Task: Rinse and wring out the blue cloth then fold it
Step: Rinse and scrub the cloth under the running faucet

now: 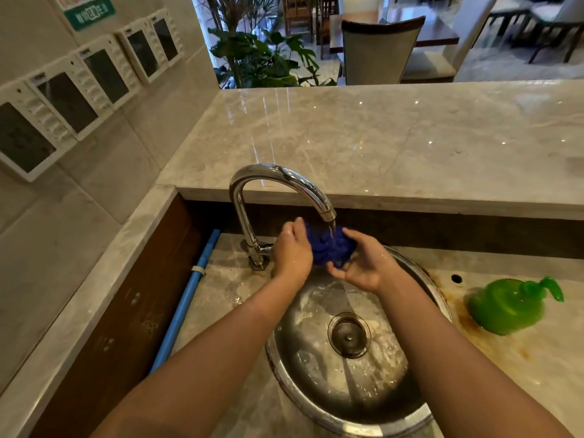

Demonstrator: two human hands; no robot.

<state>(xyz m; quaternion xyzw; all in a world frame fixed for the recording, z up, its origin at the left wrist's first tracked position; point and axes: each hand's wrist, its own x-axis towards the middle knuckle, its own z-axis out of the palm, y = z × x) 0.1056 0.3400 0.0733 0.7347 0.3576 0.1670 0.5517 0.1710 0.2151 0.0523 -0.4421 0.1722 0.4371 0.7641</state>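
Note:
The blue cloth point(330, 248) is bunched into a wad under the spout of the chrome tap point(284, 178), and a thin stream of water runs onto it. My left hand point(292, 251) grips the cloth's left side, and my right hand point(366, 263) cups it from the right and below. Both hands are wet and hover over the far rim of the round steel sink point(316, 393). Most of the cloth is hidden between my palms.
A green soap dispenser point(508, 306) lies on the stained counter right of the sink. A blue pipe point(186, 298) runs along the left wall of the recess. A raised marble ledge point(379, 137) stands behind the tap. White wall panels point(79, 99) line the left wall.

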